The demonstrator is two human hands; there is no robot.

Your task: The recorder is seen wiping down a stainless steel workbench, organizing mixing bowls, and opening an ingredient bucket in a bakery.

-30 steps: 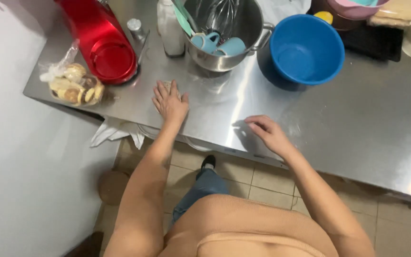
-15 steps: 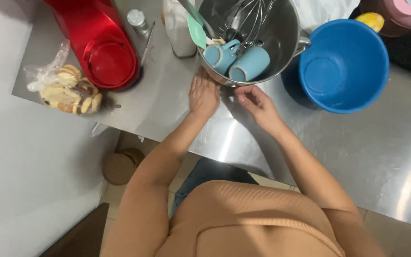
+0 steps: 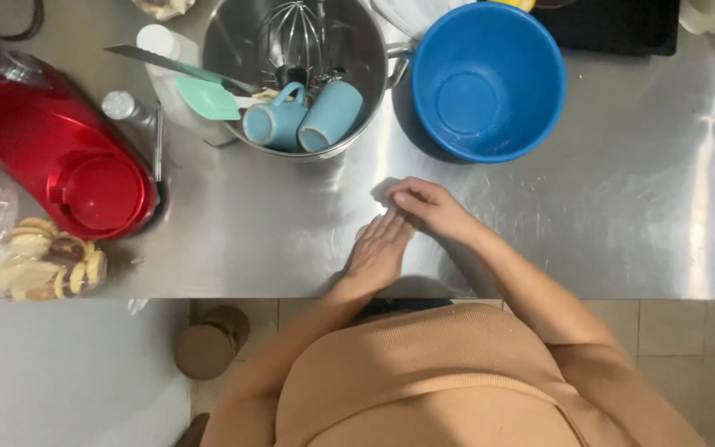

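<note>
My left hand (image 3: 380,248) lies flat, palm down, on the steel table (image 3: 606,215) near its front edge, fingers together and pointing away from me. My right hand (image 3: 424,203) rests just beyond it, fingers curled, touching the left fingertips. Neither hand holds anything. Behind them stands a steel mixing bowl (image 3: 233,50) holding two light blue mugs (image 3: 304,120), a whisk (image 3: 295,33) and a green spatula (image 3: 208,98). A blue plastic bowl (image 3: 490,79) sits to its right.
A red mixer (image 3: 59,161) stands at the left, with a clear bag of cookies (image 3: 39,265) in front of it. A white bottle (image 3: 163,50) and a small jar (image 3: 122,106) stand beside the steel bowl. Tiled floor lies below the table edge.
Both hands have drawn back from the steel bowl toward the table's front edge and now meet on the bare steel. The view has shifted, showing the bowls farther from me.
</note>
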